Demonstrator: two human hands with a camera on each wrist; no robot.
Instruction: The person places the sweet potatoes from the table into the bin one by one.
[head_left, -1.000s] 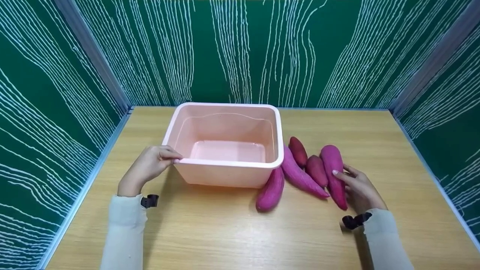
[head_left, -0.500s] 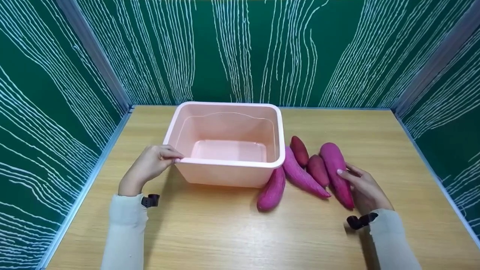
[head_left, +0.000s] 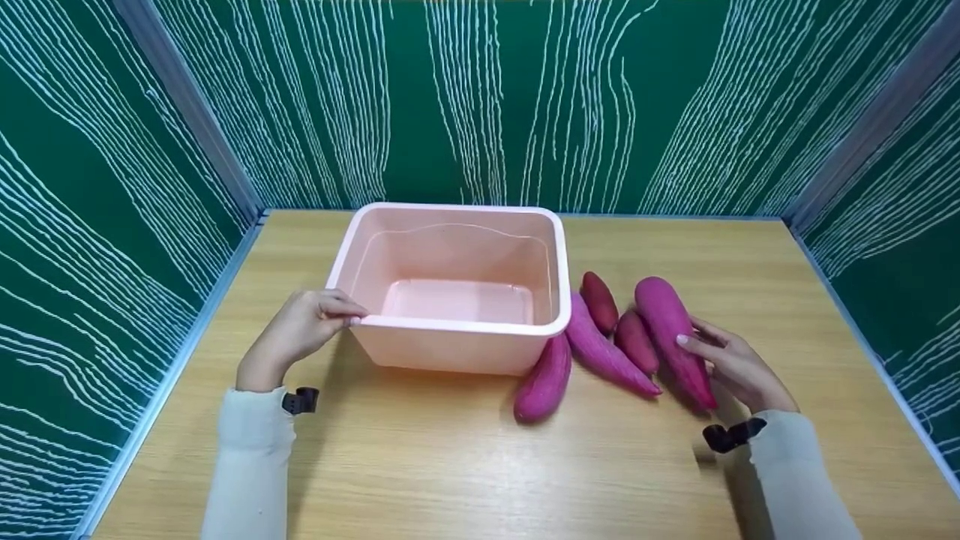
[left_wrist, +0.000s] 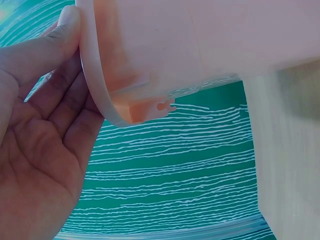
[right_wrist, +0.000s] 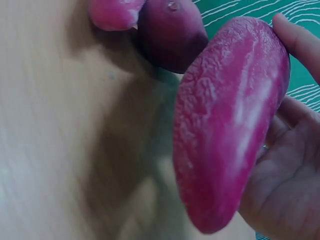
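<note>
A pink plastic bin [head_left: 442,349] stands on the table, and nothing lies on the part of its floor that shows. My left hand [head_left: 294,330] pinches the rim at its front left corner; the left wrist view shows the thumb on the outer side of the rim [left_wrist: 90,55]. To the bin's right, my right hand [head_left: 741,369] holds a large magenta sweet potato [head_left: 663,315] between thumb and fingers. In the right wrist view this sweet potato [right_wrist: 230,120] appears raised off the table, its shadow beside it. The fingers behind it are partly hidden.
Several other sweet potatoes lie between bin and right hand: a curved one [head_left: 606,351], a dark red one [head_left: 599,303], a short one [head_left: 635,341], and one [head_left: 543,384] against the bin's front right corner. Green walls [head_left: 510,105] with white lines surround the wooden table [head_left: 450,465].
My right hand has shifted to the right with the large sweet potato, which has turned slightly and come up a little. The left hand and the bin have stayed nearly still.
</note>
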